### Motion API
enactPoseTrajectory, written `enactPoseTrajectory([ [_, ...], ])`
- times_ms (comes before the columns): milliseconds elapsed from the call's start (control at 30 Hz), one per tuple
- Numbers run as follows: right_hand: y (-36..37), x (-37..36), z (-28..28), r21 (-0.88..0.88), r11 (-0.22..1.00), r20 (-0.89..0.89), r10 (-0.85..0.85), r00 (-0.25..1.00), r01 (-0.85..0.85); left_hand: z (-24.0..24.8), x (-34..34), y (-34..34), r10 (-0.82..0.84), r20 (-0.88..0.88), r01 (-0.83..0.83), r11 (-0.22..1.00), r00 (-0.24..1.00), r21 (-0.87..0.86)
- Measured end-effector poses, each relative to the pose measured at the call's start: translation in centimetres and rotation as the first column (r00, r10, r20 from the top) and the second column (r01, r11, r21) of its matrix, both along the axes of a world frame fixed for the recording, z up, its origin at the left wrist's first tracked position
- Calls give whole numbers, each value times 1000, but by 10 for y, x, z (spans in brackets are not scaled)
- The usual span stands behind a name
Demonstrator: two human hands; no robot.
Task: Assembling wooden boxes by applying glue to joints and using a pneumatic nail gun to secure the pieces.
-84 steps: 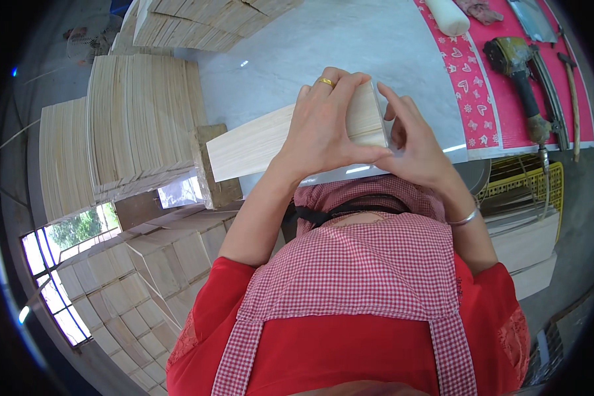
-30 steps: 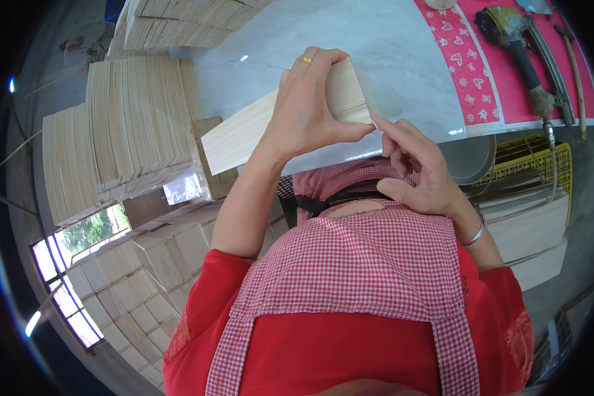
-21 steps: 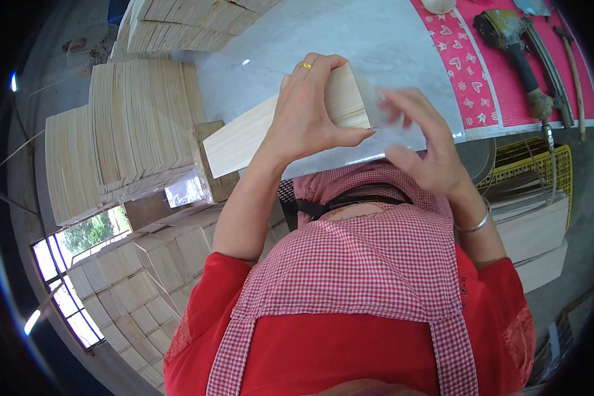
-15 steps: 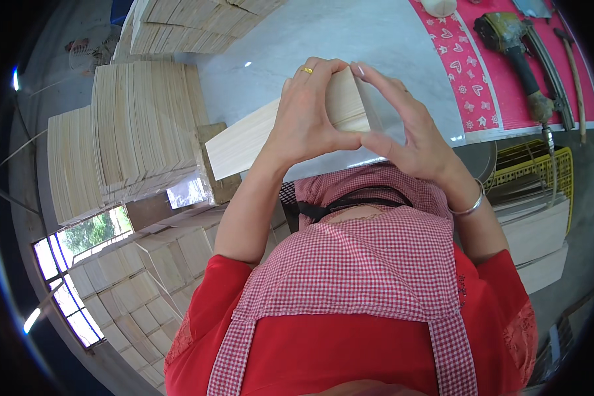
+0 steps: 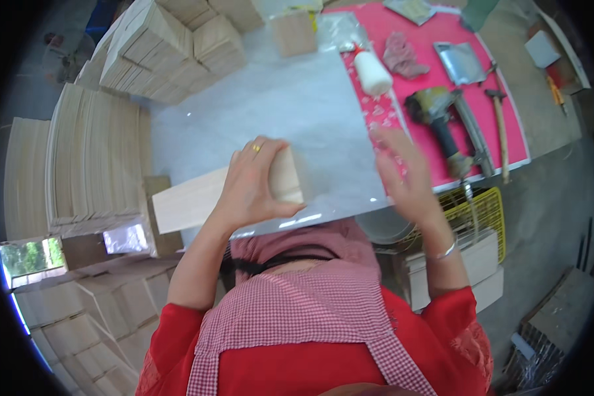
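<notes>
A long stack of pale thin wooden boards [image 5: 190, 198] lies slantwise near the table's front edge. My left hand [image 5: 247, 188], with a ring on one finger, spans it near its right end, thumb on the near side and fingers over the far side. Off to the right, my right hand [image 5: 408, 179] is in the air, slightly blurred, its fingers apart and holding nothing. Closest to it is a nail gun [image 5: 444, 129] with a hose fitting, lying on a pink mat [image 5: 518, 142]. A wooden-handled hammer [image 5: 501, 132] lies just right of the gun.
Tall stacks of thin boards [image 5: 96, 155] stand along the left, with wooden blocks [image 5: 148, 49] at the back left. A white bottle with a red tip [image 5: 373, 74], a pink cloth [image 5: 402, 56] and a silvery packet [image 5: 460, 63] lie beyond the gun. A yellow crate [image 5: 495, 218] stands below right.
My right hand has let go of the right end of the stack and moved right toward the nail gun. My left hand stays on the stack. The view has shifted, showing more table.
</notes>
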State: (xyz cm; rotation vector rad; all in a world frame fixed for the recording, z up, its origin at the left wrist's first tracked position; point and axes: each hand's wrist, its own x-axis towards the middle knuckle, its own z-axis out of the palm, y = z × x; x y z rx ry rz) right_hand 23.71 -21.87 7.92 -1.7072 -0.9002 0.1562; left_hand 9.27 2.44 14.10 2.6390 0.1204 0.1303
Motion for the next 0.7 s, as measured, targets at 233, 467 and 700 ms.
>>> enactPoseTrajectory([
  [233, 34, 222, -31, -304, 823, 654, -185, 733, 479, 6, 1, -3, -6, 9, 6, 1000, 1000, 1],
  [467, 74, 248, -36, -699, 578, 563, 81, 823, 421, 2, -1, -4, 3, 11, -3, 1000, 1000, 6],
  [700, 43, 198, -2, -563, 658, 548, -156, 822, 501, -11, -6, 3, -7, 80, 6, 1000, 997, 17],
])
